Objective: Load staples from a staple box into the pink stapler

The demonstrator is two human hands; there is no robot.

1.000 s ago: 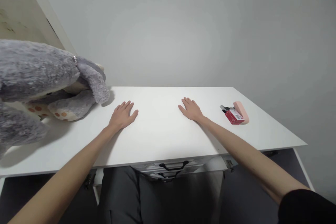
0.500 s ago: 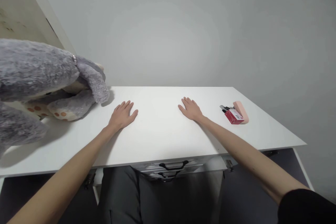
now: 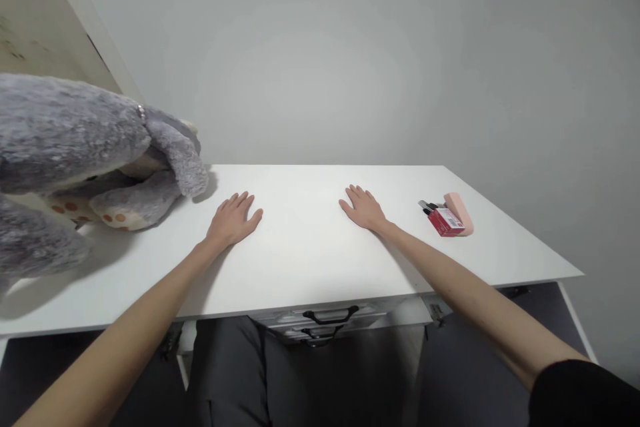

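Observation:
My left hand point(image 3: 233, 220) lies palm down on the white tabletop point(image 3: 295, 247), fingers stretched and thumb apart, holding nothing. Flat on the same surface, my right hand point(image 3: 365, 209) also has its fingers spread and holds nothing. To the right of my right hand sits a small red and white box point(image 3: 447, 221). Behind it and touching it in view is a pink rounded case point(image 3: 459, 212). A black and silver item point(image 3: 427, 207) lies at the box's left; its kind is too small to tell.
Grey plush toys point(image 3: 70, 127) with paw pads fill the table's left end, close to my left hand. A grey wall point(image 3: 320, 67) rises behind the table. Below the front edge are drawers with black handles point(image 3: 331, 315). My legs point(image 3: 230, 367) are under the table.

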